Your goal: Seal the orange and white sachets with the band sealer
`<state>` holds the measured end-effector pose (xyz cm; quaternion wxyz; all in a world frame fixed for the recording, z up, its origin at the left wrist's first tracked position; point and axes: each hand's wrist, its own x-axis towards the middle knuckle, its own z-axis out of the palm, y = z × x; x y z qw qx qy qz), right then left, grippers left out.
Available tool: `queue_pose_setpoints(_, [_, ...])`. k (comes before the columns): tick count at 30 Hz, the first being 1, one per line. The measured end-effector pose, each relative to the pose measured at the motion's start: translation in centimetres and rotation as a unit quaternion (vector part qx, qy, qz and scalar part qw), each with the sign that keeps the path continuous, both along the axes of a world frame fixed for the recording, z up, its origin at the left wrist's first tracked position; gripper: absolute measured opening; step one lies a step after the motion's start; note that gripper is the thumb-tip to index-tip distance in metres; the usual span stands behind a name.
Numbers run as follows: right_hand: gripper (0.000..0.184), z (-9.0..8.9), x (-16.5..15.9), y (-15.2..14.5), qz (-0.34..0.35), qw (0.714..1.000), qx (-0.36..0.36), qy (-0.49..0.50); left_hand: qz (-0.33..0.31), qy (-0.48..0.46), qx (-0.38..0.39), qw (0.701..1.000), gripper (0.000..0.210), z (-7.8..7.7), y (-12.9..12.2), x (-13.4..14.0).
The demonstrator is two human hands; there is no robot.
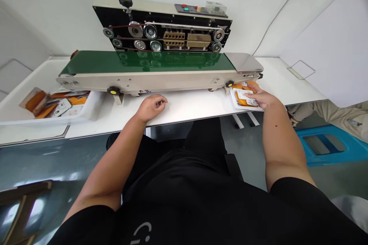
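Observation:
My left hand [151, 108] rests on the white table in front of the sealing machine, its fingers curled in loosely with nothing visible in them. On the right, my right hand [263, 97] reaches into a small white tray [233, 101]. Its thumb lies over an orange and white packet [244, 94], and the other fingers are partly hidden. More orange packets lie under and behind it in the tray. The machine's green conveyor belt [172, 62] runs behind both hands and carries nothing.
A larger white bin [93, 105] with several orange and white packets stands at the left. Rollers and a control panel [192, 9] sit above the belt. A blue plastic stool [350, 145] stands on the floor at right, beside part of another person's leg [336, 116].

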<state>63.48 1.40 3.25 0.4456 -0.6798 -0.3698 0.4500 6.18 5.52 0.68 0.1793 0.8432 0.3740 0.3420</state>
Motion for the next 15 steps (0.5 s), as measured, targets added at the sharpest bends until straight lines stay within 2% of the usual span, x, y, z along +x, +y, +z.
queue_pose_setpoints(8, [0.089,1.1,-1.1,-0.7,-0.029,0.999,0.012,0.038,0.004,-0.006,0.004,1.000,0.019,-0.2,0.1,0.0])
queue_pose_setpoints(15, [0.078,2.0,-1.5,-1.5,-0.079,0.995,0.023,0.054,0.000,-0.005,-0.007,1.000,0.020,0.0,-0.2,0.1])
